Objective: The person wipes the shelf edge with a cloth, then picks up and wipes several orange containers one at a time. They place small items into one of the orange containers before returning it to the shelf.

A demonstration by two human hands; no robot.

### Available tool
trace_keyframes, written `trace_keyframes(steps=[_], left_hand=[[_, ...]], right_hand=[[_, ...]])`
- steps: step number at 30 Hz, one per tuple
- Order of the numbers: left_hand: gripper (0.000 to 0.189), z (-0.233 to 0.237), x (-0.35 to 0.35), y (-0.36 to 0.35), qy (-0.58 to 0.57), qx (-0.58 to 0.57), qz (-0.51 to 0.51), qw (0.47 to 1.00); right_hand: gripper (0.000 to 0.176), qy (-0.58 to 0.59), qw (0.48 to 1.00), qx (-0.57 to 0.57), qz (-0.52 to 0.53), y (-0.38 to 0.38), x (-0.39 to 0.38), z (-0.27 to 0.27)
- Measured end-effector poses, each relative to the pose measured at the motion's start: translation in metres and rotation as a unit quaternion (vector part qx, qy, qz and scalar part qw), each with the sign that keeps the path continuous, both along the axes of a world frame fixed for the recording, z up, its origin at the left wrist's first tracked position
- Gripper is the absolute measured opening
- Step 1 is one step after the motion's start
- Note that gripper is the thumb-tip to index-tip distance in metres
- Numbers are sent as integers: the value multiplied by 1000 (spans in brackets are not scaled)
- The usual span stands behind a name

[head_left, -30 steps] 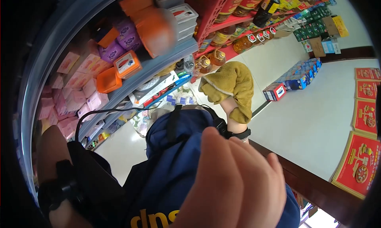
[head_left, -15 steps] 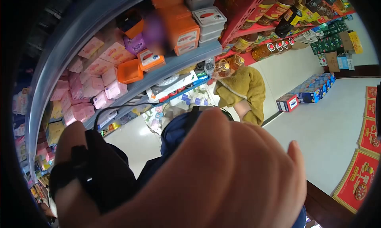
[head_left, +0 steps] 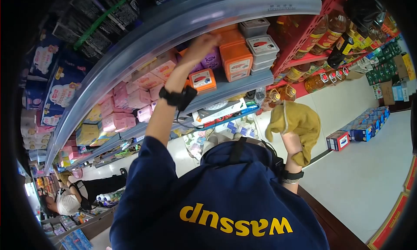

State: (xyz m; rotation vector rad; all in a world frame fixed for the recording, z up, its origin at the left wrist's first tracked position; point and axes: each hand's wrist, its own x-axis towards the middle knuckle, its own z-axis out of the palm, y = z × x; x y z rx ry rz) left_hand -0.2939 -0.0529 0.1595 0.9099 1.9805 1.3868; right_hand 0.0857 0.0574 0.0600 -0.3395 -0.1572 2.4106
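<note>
My left hand (head_left: 203, 48) reaches up to the shelf (head_left: 256, 79), beside the orange boxes (head_left: 236, 61) and just above purple packages (head_left: 211, 59). Its fingers are smeared by motion, so any contact or hold is unclear. A small orange box with a white label (head_left: 202, 80) sits below the wrist, which wears a black band. Lower right, my right hand (head_left: 292, 142) carries a mustard-coloured cloth (head_left: 306, 121) that drapes over it and hides the fingers. Grey lidded containers (head_left: 263, 48) stand right of the orange boxes.
Pink packages (head_left: 118, 121) fill the shelf's left part. Oil bottles (head_left: 313, 82) line the red rack (head_left: 299, 37) at right. Blue cartons (head_left: 364, 125) and a red box (head_left: 338, 140) stand on the floor. Another person (head_left: 69, 203) is at the far lower left.
My left hand has moved from close before the camera up to the shelf. My right hand and cloth appear lower and further right, with the forearm now visible. The view has shifted.
</note>
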Motion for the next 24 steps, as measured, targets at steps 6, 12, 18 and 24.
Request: trace_keyframes(steps=[6, 12, 18, 24], left_hand=[[43, -17, -50, 31, 79, 115, 253, 958], [42, -52, -76, 49, 82, 78, 312, 943], [42, -64, -81, 48, 68, 67, 322, 942], [41, -71, -89, 43, 47, 65, 314, 946]], right_hand=[[54, 11, 998, -50, -19, -1, 17, -3], [54, 20, 998, -49, -42, 3, 42, -2], [54, 44, 994, -43, -86, 12, 82, 2], [54, 81, 991, -35, -102, 18, 96, 4]])
